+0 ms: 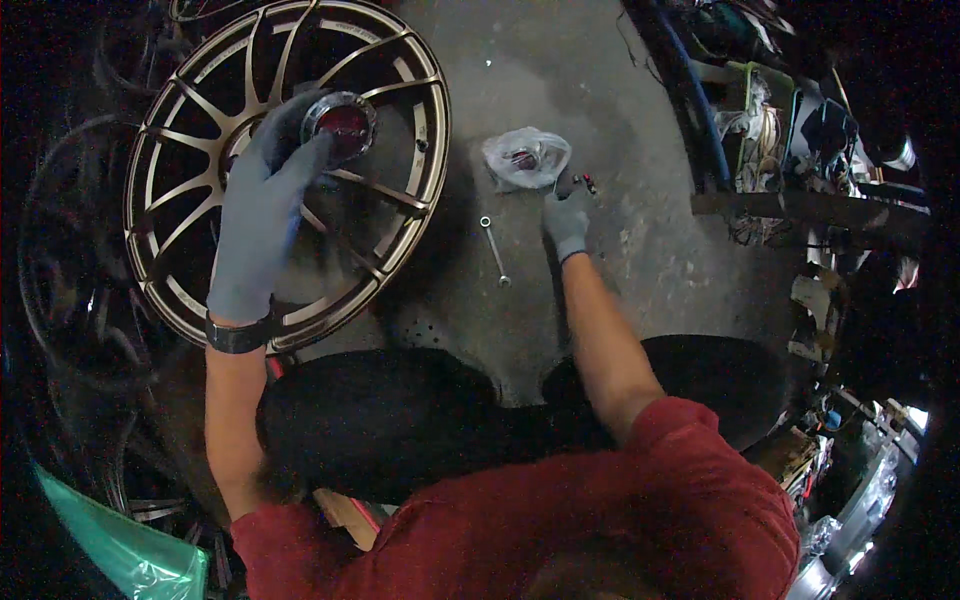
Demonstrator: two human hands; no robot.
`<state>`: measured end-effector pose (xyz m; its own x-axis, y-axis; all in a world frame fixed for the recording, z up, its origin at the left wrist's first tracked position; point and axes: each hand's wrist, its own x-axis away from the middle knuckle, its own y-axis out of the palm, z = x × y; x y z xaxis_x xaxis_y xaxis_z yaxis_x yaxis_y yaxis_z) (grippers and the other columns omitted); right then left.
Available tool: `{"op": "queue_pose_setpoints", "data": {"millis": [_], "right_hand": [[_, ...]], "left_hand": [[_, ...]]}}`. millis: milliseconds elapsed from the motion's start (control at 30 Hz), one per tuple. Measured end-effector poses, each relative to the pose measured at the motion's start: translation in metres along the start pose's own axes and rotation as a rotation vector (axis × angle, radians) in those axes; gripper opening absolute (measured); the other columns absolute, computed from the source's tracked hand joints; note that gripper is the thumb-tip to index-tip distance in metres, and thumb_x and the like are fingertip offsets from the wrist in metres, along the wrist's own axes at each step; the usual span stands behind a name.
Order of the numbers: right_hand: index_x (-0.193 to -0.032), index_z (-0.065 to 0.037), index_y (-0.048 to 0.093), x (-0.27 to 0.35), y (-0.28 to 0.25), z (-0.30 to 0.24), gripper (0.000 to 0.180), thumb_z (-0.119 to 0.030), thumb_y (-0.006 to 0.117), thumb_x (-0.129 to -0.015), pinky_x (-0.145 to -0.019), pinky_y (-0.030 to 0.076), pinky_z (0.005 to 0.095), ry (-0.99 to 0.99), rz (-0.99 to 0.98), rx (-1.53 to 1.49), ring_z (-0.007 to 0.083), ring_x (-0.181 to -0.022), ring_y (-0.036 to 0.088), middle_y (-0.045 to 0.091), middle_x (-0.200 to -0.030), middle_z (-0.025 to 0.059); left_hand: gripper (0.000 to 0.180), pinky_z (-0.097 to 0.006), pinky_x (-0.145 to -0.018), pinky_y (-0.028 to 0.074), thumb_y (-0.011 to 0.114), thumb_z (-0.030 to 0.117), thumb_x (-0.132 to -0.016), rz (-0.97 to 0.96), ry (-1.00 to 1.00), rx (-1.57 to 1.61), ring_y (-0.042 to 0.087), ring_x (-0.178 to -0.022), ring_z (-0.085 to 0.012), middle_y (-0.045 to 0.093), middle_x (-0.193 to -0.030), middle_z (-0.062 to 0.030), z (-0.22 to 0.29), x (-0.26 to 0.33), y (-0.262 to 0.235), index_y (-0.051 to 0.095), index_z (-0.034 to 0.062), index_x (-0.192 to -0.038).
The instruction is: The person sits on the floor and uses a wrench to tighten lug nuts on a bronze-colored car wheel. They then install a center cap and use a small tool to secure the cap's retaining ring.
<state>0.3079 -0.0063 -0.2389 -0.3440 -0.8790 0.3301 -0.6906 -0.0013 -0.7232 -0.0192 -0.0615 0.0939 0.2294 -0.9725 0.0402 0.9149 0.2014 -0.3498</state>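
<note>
In a grey work glove, my left hand (pixel 262 190) is closed around a round cap (pixel 344 127) with a shiny rim and a dark red middle. It holds the cap above a bronze multi-spoke car wheel (pixel 425 200). My right hand (pixel 568 218), gloved too, is down at the floor beside a crumpled clear plastic bag (pixel 528 152), which has something round and dark inside. Its fingers look curled together; what they hold, if anything, is too small to make out. Small red and black pieces (pixel 589 183) lie right by the fingertips.
A combination wrench (pixel 495 250) lies on the grey concrete floor (pixel 620 270) between my hands. Cluttered shelving (pixel 800 203) runs along the right. Dark tyre-like shapes (pixel 85 250) stand at the left, and a green plastic sheet (pixel 130 550) is at lower left.
</note>
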Motion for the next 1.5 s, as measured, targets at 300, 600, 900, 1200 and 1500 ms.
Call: {"op": "queue_pose_setpoints", "data": {"millis": [300,600,900,1200,1500], "right_hand": [[-0.108,0.004,0.066,-0.003,-0.057,-0.131,0.024,-0.015,0.066,-0.094,-0.08,0.054,0.0379,-0.38,0.307,-0.514,0.0253,-0.087,0.068,0.071,-0.101,0.0153],[-0.138,-0.005,0.06,0.113,-0.159,-0.337,0.055,-0.026,0.081,-0.091,-0.09,0.058,0.035,-1.306,-0.739,-0.359,0.0202,-0.101,0.073,0.07,-0.121,0.0141],[-0.139,-0.002,0.053,0.143,-0.107,-0.385,0.067,-0.022,0.085,-0.083,-0.096,0.057,0.0432,-1.577,-0.656,-0.069,0.0373,-0.115,0.066,0.06,-0.126,0.0227],[-0.137,-0.001,0.055,0.169,-0.085,-0.41,0.07,-0.028,0.087,-0.08,-0.093,0.057,0.0436,-1.776,-0.577,0.044,0.0383,-0.108,0.066,0.06,-0.122,0.0222],[-0.138,-0.006,0.055,0.168,-0.072,-0.419,0.072,-0.031,0.088,-0.079,-0.092,0.056,0.045,-1.711,-0.594,0.156,0.0383,-0.107,0.066,0.06,-0.121,0.0205]], "left_hand": [[0.049,-0.029,-0.096,0.051,0.062,0.01,-0.096,-0.052,-0.125,0.295,0.063,-0.114,-0.0159,0.067,-0.128,-0.0085,-0.008,0.017,-0.007,0.056,0.0,-0.143],[0.049,-0.03,-0.103,0.047,0.063,0.011,-0.096,0.024,-0.023,0.6,0.062,-0.118,-0.0161,0.067,-0.13,-0.0099,-0.011,0.011,-0.022,0.056,-0.002,-0.143],[0.044,-0.03,-0.098,0.048,0.064,0.017,-0.096,0.288,0.15,0.468,0.063,-0.105,-0.015,0.069,-0.117,-0.0084,-0.022,0.026,-0.049,0.061,-0.0001,-0.136],[0.039,-0.029,-0.095,0.051,0.068,0.014,-0.096,0.425,0.1,0.49,0.065,-0.105,-0.0141,0.07,-0.115,-0.01,-0.022,0.039,-0.068,0.061,-0.0047,-0.129],[0.037,-0.03,-0.091,0.054,0.067,0.012,-0.097,0.391,0.046,0.614,0.067,-0.102,-0.0145,0.07,-0.116,-0.0109,-0.034,0.032,-0.076,0.06,-0.006,-0.129]]}}
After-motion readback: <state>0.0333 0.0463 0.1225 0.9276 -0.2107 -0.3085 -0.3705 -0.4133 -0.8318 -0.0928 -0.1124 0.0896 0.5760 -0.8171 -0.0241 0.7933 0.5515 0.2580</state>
